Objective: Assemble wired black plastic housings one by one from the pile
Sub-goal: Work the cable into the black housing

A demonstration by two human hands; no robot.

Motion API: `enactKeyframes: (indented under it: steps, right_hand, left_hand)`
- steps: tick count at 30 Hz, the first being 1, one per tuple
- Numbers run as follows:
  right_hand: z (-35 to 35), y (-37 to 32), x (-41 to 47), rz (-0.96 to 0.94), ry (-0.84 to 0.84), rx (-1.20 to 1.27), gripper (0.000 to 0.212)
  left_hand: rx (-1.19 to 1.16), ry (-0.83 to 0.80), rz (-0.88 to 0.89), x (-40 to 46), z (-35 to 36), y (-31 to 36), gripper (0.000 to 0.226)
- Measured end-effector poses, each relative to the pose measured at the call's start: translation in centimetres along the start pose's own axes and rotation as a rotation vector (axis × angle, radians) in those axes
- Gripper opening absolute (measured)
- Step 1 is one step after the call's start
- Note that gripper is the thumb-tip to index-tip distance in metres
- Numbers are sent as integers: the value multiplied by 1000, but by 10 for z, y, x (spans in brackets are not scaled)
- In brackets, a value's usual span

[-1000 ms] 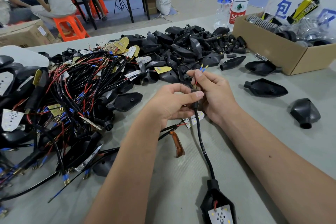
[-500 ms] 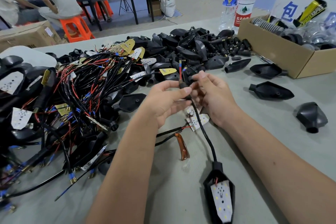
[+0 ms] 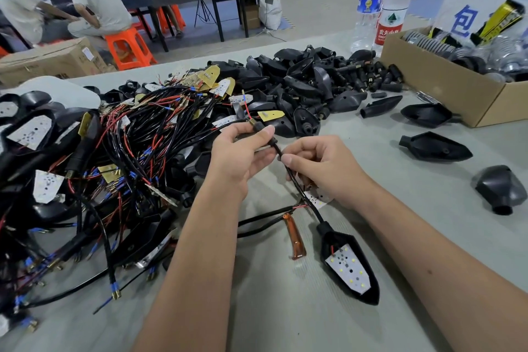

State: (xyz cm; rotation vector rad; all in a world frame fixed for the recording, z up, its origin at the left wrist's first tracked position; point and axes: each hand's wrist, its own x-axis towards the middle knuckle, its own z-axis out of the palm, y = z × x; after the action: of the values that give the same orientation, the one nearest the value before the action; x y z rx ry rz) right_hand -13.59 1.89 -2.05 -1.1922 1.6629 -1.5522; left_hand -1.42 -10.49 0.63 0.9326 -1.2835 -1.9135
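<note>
Threading step in hand, probably: left hand (image 3: 243,151) pinching black stem sleeve (image 3: 261,126), right hand (image 3: 320,166) pinching cable (image 3: 297,183). Wired housing (image 3: 350,263) lying on tabletop (image 3: 285,308) at 5 o'clock from hands. Next, likely sliding sleeve down toward housing, keeping cable taut.

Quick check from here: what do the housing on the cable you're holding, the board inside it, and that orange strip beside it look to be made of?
Housing: looks like matte black moulded plastic, with dull, even sheen.
Board inside it: white-faced, thin and flat, dotted with small yellow chips; probably an LED circuit board, its base material unclear.
Orange strip: translucent amber and glossy, likely a plastic lens piece.
Cable: smooth black sheath, apparently rubber or PVC.
</note>
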Motion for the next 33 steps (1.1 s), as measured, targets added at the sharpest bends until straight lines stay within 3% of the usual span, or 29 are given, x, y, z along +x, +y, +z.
enactKeyframes:
  steps: [6, 11, 15, 17, 21, 27, 31, 33]
  right_hand:
    - [-3, 4, 1, -28, 49, -2, 6]
    - [-3, 7, 4, -23, 149, 133, 21]
    - [0, 6, 2, -37, 53, 75, 16]
    - [2, 4, 2, -44, 20, 35, 17]
    - [1, 2, 1, -49, 28, 23, 35]
    - [0, 2, -1, -64, -80, -1, 41]
    - [-2, 1, -3, -79, -181, 23, 58]
    - [-3, 0, -3, -78, -218, 4, 53]
  left_hand:
    - [164, -52, 4, -4, 4, -3, 27]
    - [154, -55, -24, -5, 8, -2, 21]
    - [70, 16, -14, -3, 5, 0, 28]
    - [38, -28, -20, -5, 5, -1, 21]
    - [44, -85, -39, -8, 8, -1, 14]
    - [71, 26, 44, -7, 4, 3, 23]
    - [-50, 144, 189, -5, -4, 13, 21]
    - [-152, 211, 233, -2, -13, 19, 22]
